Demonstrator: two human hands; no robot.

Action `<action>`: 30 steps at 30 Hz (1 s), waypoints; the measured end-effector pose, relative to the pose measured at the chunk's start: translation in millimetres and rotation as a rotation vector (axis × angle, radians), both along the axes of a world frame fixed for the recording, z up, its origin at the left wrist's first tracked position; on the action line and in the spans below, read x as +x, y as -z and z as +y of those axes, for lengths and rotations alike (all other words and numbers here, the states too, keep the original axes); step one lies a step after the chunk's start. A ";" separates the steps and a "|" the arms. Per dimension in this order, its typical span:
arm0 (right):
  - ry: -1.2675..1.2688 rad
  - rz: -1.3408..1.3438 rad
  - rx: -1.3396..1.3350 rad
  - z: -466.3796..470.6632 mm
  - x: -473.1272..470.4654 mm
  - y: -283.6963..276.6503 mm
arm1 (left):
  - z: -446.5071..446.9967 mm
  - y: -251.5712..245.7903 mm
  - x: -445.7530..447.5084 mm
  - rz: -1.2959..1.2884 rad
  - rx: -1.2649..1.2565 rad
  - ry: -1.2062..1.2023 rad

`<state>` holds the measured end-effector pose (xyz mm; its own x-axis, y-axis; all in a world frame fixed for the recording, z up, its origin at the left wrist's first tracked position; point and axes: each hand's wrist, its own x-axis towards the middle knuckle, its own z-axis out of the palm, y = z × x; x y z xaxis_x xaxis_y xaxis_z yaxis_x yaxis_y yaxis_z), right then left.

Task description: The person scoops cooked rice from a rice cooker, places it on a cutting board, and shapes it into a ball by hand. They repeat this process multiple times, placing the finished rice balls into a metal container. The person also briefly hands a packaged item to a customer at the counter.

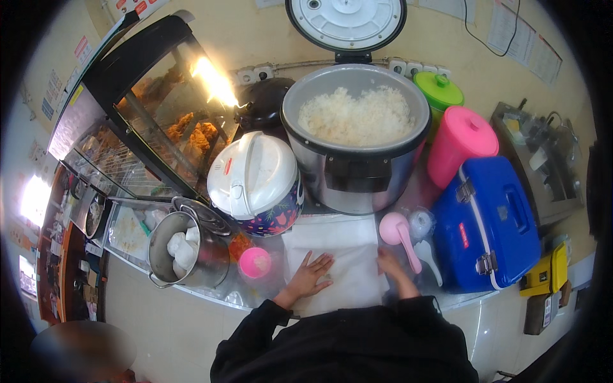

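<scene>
White wrapping paper (335, 234) lies in sheets on the metal counter before me. My left hand (311, 277) rests flat on it, fingers apart. At the paper's right edge is my right hand (390, 264), its fingers curled; whether they pinch the paper cannot be made out. A pink ladle (395, 230) and a white rice paddle (427, 261) lie to the right of the paper. To the left stands a pink cup (255, 262) with something pale in it. Behind the paper, a large rice cooker (357, 177) stands with its lid raised, full of cooked white rice (357, 115).
Left are a steel pot (208, 258) holding white wrapped bundles, a patterned rice container (268, 215) and a lit glass display (167, 119) with fried food. Right are a blue cooler box (498, 220), pink (462, 143) and green-lidded containers. Another person's blurred head (84, 352) is lower left.
</scene>
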<state>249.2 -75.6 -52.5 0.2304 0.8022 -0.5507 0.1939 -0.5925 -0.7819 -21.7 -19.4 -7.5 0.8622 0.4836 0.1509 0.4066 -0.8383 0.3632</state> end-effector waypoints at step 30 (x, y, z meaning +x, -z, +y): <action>-0.774 -1.049 0.777 -23.4 -82.3 -21.7 | 28.3 11.8 15.0 -0.086 0.291 0.135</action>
<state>166.9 -99.0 -30.8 -0.3643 0.9110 0.1932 0.9049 0.3953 -0.1576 -6.7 9.0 -19.3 0.8938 0.2917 0.3406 0.2629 -0.9562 0.1291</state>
